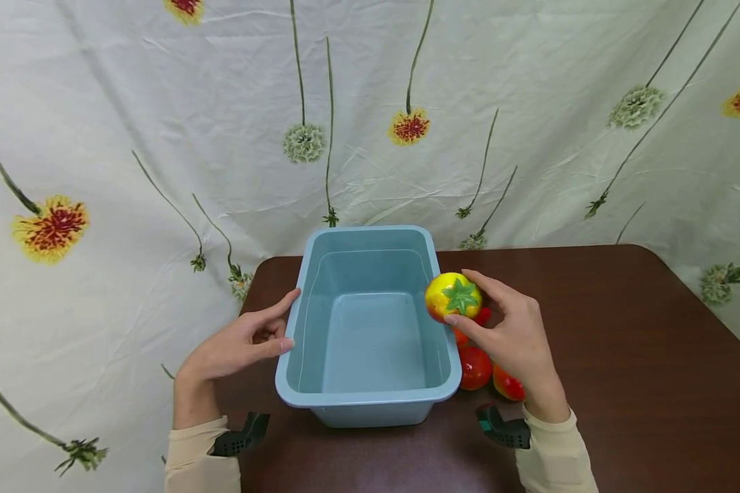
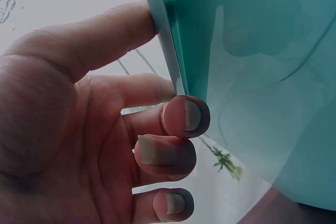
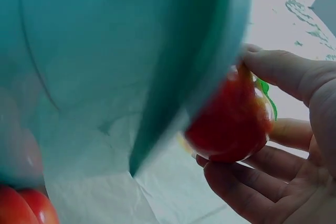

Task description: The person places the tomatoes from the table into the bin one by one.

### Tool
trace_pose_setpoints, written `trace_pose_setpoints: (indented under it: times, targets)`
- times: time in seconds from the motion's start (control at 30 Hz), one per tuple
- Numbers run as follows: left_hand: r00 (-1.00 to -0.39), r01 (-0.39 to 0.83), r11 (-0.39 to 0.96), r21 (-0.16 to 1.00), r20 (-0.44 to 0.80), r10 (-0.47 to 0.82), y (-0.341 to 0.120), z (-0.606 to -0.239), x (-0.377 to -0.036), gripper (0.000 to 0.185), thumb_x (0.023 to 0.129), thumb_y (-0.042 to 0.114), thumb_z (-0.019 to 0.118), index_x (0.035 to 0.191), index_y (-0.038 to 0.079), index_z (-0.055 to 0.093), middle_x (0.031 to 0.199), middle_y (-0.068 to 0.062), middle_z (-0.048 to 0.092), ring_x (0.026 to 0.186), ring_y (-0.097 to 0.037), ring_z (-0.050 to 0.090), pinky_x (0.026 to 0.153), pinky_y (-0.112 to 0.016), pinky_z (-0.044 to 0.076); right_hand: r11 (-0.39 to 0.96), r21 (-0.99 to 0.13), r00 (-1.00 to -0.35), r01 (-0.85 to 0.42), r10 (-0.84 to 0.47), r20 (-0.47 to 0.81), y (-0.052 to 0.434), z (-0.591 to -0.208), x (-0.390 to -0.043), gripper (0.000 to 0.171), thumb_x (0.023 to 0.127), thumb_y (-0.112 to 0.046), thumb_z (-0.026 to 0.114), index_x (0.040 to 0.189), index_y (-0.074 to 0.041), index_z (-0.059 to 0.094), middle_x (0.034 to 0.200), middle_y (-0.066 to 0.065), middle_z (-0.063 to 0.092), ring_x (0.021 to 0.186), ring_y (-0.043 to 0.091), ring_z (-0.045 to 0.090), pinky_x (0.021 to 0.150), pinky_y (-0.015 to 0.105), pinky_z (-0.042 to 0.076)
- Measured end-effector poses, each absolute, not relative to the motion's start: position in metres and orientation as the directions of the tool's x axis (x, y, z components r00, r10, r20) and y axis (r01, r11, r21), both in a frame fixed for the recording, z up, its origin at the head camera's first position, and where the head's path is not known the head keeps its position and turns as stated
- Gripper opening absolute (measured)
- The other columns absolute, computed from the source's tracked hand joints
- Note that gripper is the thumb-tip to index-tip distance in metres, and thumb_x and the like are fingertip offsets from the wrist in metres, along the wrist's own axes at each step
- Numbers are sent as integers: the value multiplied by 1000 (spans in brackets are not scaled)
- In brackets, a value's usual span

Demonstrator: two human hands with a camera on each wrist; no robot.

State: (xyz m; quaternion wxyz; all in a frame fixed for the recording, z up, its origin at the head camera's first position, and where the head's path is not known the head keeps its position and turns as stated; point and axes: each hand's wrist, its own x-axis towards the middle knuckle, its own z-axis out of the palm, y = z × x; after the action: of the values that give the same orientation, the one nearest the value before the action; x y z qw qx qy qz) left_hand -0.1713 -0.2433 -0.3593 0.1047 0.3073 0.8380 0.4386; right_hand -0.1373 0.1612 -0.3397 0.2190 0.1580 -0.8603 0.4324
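Note:
A light blue plastic bin [image 1: 370, 236] stands empty on the dark brown table [image 1: 623, 329]. My right hand [image 1: 506, 329] grips a yellow-red toy tomato [image 1: 451, 296] with a green stalk at the bin's right rim; the right wrist view shows the tomato [image 3: 231, 121] between thumb and fingers beside the bin wall [image 3: 105, 66]. My left hand [image 1: 247, 342] rests against the bin's left side, thumb near the rim and fingers touching the wall. In the left wrist view the fingertips [image 2: 184, 116] curl under the bin edge [image 2: 173, 51].
Several red toy tomatoes [image 1: 475, 366] lie on the table right of the bin, partly hidden under my right hand. A floral cloth [image 1: 370, 103] hangs behind the table and drapes on the left. The table's right half is bare.

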Motion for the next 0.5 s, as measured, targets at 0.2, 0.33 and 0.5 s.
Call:
trace_pose_setpoints:
  times: [0.2,0.33,0.5]
  targets:
    - [-792,420,435,796,88,604,-244,-360,-171,77,94,15,63,157,18,17,73,2,49,62,-6,44,58,-27,40,557,-643,-831,-526,-176,527,143,-342,-136,62,74,-24,85,130,-10,61,125,3,66,99,13,65,77,28,57]
    - [-794,416,438,797,85,602,-244,-360,-172,77,95,15,62,157,18,17,73,2,49,63,-7,45,59,-27,40,554,-638,-827,-535,-193,527,138,-344,-136,61,73,-23,86,128,-10,62,125,3,65,98,13,65,78,29,56]
    - [-792,425,440,791,90,603,-244,-361,-173,77,94,15,62,157,18,17,73,1,49,65,-7,47,61,-27,41,570,-631,-835,-526,-207,510,136,-346,-137,62,74,-22,86,130,-10,61,127,5,65,100,17,65,79,31,57]
